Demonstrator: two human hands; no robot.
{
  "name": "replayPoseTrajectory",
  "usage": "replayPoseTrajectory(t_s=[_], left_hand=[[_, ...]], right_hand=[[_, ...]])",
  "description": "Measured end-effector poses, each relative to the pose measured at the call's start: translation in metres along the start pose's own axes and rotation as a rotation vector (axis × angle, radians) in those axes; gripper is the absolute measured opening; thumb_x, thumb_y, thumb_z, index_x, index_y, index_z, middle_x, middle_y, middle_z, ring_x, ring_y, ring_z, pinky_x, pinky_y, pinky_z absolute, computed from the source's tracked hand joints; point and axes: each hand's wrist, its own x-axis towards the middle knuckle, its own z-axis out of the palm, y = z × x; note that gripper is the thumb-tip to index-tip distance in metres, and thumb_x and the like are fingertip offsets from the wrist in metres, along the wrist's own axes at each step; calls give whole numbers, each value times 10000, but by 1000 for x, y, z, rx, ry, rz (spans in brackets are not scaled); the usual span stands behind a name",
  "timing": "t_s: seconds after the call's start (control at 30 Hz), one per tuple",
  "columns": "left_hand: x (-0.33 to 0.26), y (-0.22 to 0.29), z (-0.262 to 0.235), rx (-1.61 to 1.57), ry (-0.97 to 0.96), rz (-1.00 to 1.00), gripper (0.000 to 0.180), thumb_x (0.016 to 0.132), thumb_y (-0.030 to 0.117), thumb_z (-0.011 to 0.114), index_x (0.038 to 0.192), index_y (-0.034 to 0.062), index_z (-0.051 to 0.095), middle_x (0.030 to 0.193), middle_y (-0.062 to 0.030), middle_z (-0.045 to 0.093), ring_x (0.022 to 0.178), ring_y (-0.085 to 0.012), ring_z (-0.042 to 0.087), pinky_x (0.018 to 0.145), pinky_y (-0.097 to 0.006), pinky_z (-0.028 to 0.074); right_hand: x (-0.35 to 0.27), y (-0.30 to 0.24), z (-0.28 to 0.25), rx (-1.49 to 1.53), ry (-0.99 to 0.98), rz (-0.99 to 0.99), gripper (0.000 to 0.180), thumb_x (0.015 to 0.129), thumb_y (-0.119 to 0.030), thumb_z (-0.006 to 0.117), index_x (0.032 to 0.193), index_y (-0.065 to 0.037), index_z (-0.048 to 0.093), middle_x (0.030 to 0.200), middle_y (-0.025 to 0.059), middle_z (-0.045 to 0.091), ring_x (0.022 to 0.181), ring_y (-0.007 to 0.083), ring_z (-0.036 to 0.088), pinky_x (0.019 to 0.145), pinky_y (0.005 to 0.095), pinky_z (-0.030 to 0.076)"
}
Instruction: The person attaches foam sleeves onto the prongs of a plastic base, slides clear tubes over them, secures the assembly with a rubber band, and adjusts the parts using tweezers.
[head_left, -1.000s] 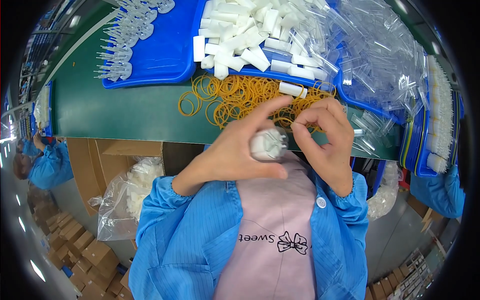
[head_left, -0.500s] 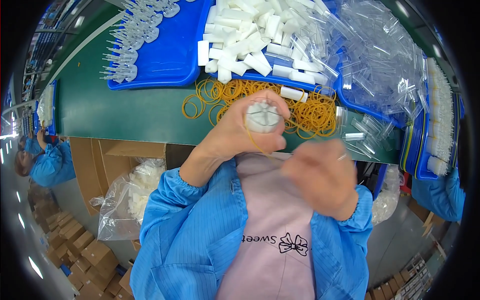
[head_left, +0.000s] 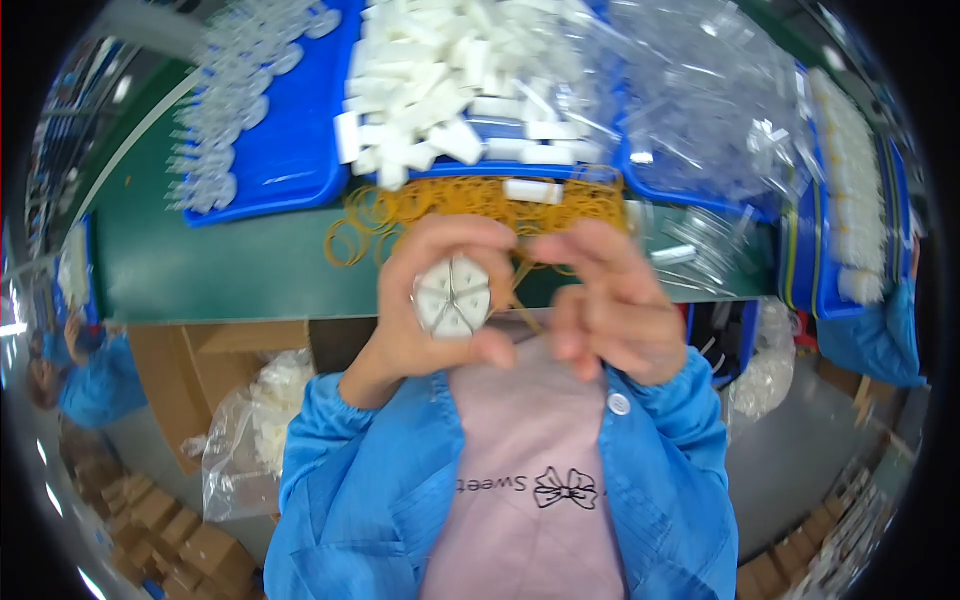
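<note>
In the head view we hold a round bundle of white pieces (head_left: 452, 297) in our left hand (head_left: 425, 320), end-on to the camera, raised above the near edge of the green desk (head_left: 230, 265) and close to the chest. The fingers curl over its top and the thumb presses from below, so that hand is closed around the bundle. Our right hand (head_left: 610, 305) sits just beside it, fingers half curled and blurred; a thin yellow rubber band (head_left: 522, 290) seems to run between the two hands, though we cannot tell for certain that the right hand pinches it. To do the banding well, we judge that the left hand should keep the pieces squeezed flush so none slides out, while the right stretches the band wide enough to clear the bundle's end and seats it around the middle, not near an edge. The heap of loose rubber bands (head_left: 420, 205) lies on the desk just behind, against the blue tray (head_left: 290, 170) of white pieces. Compared with half a second ago, the bundle has come lower and nearer to us, and the right hand has risen from below it to its side.
</note>
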Motion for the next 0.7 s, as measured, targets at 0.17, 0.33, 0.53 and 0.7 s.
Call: replayPoseTrajectory(t_s=[0.17,0.33,0.53,0.7], left_hand=[[2,-12,8,531,-17,277,955,681,549,699,1311,-54,309,791,-112,610,700,-172,615,604,-267,474],[5,-14,26,596,55,-53,986,752,749,370,1343,-36,280,749,-102,613,656,-194,620,577,-270,476],[13,-8,7,-293,-52,-402,845,815,655,324,1309,-30,327,605,-90,523,482,-164,513,433,-260,398],[15,-11,-11,-885,71,-563,596,853,434,374,1271,12,404,585,-85,454,484,-201,442,415,-300,384]], right_hand=[[15,18,0,-845,26,-90,446,795,-60,585,1228,-75,478,1152,117,497,836,237,573,622,293,510],[8,16,14,-1829,65,-304,265,715,-233,698,921,-101,596,1025,106,531,912,289,529,767,350,430],[-16,-18,-4,-1604,254,-482,254,660,-139,690,882,-92,577,941,59,553,836,269,555,693,342,451],[-68,-45,-22,-2035,486,-141,135,692,-99,662,817,-88,612,771,69,530,703,250,551,608,360,432]])
